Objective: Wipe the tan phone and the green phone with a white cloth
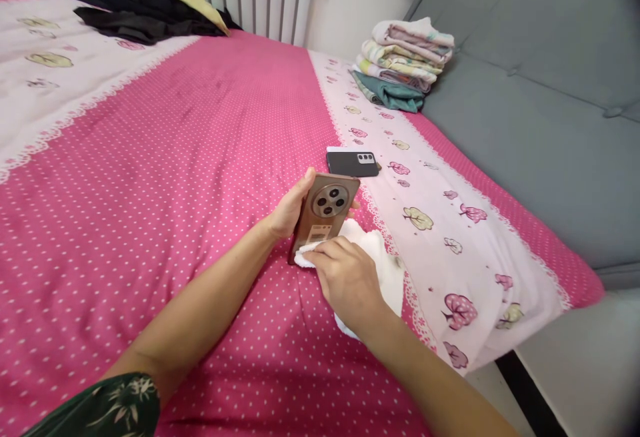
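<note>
Floral sleeve (115, 405) nearest, left hand (291, 210) clasps a bronze barcode-labelled phone (320, 219), right hand (350, 278) pinching white cloth (386, 260).

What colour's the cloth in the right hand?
The cloth is white; the head view shows it.

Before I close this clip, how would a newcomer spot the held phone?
Over the pink-and-white bed cover, find the left grip. It holds the brownish phone; unlike the dark phone lying beyond, this one has a round camera ring and a barcode label.
</note>
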### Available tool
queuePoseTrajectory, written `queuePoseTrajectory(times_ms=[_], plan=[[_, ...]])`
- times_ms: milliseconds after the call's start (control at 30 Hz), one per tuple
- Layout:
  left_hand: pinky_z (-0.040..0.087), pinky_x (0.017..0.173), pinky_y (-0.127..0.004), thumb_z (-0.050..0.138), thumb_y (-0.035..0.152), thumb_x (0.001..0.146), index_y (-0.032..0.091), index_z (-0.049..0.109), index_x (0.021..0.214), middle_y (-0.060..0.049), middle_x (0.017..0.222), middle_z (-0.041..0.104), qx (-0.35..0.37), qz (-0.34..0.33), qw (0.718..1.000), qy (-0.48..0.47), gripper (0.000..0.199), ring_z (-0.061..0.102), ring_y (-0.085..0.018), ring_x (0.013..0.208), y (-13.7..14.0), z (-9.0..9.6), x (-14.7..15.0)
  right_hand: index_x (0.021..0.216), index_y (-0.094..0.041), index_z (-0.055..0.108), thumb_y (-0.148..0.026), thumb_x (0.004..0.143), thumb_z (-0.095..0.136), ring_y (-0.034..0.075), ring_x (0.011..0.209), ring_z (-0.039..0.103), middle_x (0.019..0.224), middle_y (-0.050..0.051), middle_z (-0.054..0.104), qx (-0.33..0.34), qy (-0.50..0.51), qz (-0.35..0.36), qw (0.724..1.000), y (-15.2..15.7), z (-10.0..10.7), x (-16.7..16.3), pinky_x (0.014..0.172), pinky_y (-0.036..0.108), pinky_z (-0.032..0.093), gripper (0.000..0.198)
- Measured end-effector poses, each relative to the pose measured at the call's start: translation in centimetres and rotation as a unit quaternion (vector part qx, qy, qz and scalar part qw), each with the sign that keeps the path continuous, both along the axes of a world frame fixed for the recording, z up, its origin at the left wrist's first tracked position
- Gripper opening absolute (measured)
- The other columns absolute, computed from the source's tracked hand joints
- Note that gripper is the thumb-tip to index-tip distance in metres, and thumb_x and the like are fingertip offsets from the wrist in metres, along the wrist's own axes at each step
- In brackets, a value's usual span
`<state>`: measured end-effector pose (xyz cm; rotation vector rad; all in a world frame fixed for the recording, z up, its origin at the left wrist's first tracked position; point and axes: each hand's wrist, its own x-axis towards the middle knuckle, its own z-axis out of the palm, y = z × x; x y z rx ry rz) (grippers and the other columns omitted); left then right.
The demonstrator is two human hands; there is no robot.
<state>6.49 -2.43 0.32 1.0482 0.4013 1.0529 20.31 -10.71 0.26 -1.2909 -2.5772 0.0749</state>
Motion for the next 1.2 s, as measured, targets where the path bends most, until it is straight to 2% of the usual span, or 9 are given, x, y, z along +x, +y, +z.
queuePoseTrajectory(times_ms=[100, 200, 767, 1200], plan=[[0.051, 0.075, -0.034, 0.041, 0.085, 0.075, 0.009, 0.068, 0.111, -0.019, 0.099, 0.074, 0.002, 0.002, 1.000, 0.000, 0.088, 0.070, -0.026, 0.088, 0.00, 0.00, 0.05, 0.096, -0.025, 0.074, -0.010, 0.091, 0.057, 0.019, 0.088, 0.058, 0.089, 0.003, 0.072, -0.051, -0.072, 0.031, 0.996, 0.17, -0.01, -0.17, 0.073, 0.032, 0.042, 0.023], [0.051, 0.078, -0.035, 0.041, 0.086, 0.075, 0.010, 0.069, 0.110, -0.018, 0.098, 0.074, -0.005, -0.003, 1.000, -0.003, 0.088, 0.070, -0.026, 0.087, 0.02, -0.06, 0.04, 0.099, -0.025, 0.074, -0.013, 0.091, 0.059, 0.020, 0.091, 0.058, 0.090, 0.003, 0.072, -0.061, -0.100, 0.044, 0.992, 0.28, -0.10, -0.30, 0.072, 0.033, 0.041, 0.021], [0.052, 0.075, -0.034, 0.044, 0.086, 0.074, 0.009, 0.069, 0.107, -0.017, 0.098, 0.074, -0.005, -0.004, 1.000, -0.011, 0.087, 0.070, -0.023, 0.079, 0.01, -0.04, 0.03, 0.103, -0.024, 0.073, -0.013, 0.091, 0.059, 0.020, 0.093, 0.057, 0.093, 0.002, 0.072, -0.074, -0.106, 0.041, 0.991, 0.29, -0.04, -0.28, 0.073, 0.034, 0.039, 0.021], [0.051, 0.075, -0.033, 0.045, 0.084, 0.075, 0.009, 0.068, 0.110, -0.017, 0.096, 0.074, 0.006, 0.001, 1.000, -0.010, 0.086, 0.070, -0.024, 0.084, 0.11, -0.02, 0.04, 0.107, -0.023, 0.072, -0.014, 0.093, 0.057, 0.021, 0.098, 0.057, 0.098, 0.002, 0.071, -0.093, -0.106, 0.040, 0.989, 0.30, -0.16, -0.19, 0.077, 0.035, 0.039, 0.022]])
